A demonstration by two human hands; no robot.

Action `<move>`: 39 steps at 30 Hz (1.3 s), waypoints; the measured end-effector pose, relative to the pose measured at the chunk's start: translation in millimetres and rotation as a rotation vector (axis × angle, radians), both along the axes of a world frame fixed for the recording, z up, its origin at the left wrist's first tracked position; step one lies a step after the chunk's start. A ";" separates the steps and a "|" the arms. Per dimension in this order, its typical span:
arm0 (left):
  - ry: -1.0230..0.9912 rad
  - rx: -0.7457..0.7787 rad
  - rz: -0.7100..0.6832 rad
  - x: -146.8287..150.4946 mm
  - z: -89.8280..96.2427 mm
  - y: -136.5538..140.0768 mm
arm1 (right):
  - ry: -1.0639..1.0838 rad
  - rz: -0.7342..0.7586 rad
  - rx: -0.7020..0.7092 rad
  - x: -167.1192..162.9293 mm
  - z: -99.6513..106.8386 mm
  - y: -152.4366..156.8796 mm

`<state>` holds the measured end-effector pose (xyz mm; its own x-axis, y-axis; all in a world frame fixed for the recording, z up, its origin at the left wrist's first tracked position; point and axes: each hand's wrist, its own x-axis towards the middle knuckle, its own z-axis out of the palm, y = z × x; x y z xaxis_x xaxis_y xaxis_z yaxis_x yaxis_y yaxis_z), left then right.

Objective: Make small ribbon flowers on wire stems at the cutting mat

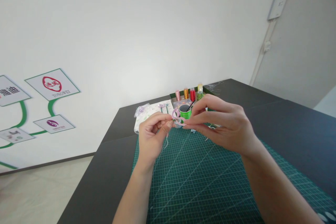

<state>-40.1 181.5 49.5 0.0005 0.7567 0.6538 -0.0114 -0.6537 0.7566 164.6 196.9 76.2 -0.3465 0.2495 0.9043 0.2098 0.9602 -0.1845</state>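
My left hand (153, 134) and my right hand (222, 120) are raised above the far part of the green cutting mat (199, 178), fingertips close together. Between them is a small looped piece that looks like pale pink-lilac ribbon (175, 113). Left thumb and forefinger pinch its left side, beside a small loop standing up. On the right, my fingertips grip another pink part of the same piece. A bit of green shows at its middle, too small to make out. Thin white strands hang below the left fingers.
Behind the hands stands a bright green cup-like container (185, 114) with a dark stick leaning in it. Thread spools in several colours, one a red spool (192, 94), stand in a dark green tray (173, 96). A white sheet (140, 122) with lilac pieces lies left, on the black table (110, 154).
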 end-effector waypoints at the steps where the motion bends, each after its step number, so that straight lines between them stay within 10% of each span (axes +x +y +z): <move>1: -0.007 0.009 -0.006 -0.3 -0.6 0.9 | 0.010 0.000 -0.002 -0.6 0.3 -0.8; 39: -0.009 0.053 -0.067 -9.0 -15.4 22.4 | 0.032 0.247 -0.304 -6.7 -4.3 4.7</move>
<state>-49.2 203.9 34.0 0.0443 0.7194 0.6931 -0.0630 -0.6904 0.7206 157.9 201.6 72.0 -0.4025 0.4201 0.8133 -0.0311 0.8817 -0.4708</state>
